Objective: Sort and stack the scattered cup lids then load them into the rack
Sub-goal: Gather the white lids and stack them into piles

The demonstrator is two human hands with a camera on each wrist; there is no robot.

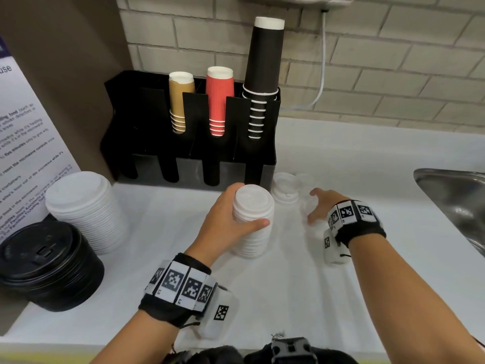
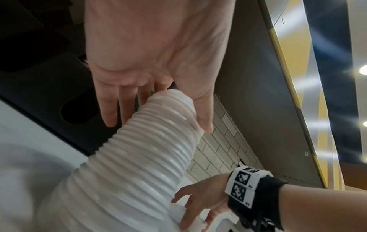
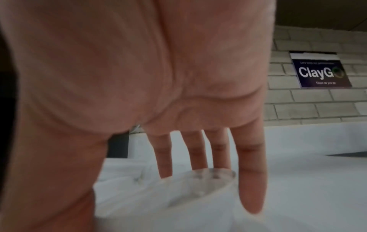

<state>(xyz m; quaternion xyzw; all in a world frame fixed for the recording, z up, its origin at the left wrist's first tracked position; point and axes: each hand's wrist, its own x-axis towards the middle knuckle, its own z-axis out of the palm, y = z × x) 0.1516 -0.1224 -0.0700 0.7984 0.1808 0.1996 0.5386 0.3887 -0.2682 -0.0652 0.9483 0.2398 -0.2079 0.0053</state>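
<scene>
A tall stack of small white lids stands on the white counter in front of the black rack. My left hand grips its top, thumb in front and fingers behind; the left wrist view shows the same hand around the ribbed stack. My right hand hovers to the right with spread, straight fingers over clear lids on the counter. In the right wrist view this hand reaches down over a clear lid; whether it touches is unclear.
The rack holds tan, red and black cup stacks in its back row. A loose white lid lies by its right corner. A big white lid stack and a black lid stack stand at left. A steel sink is at right.
</scene>
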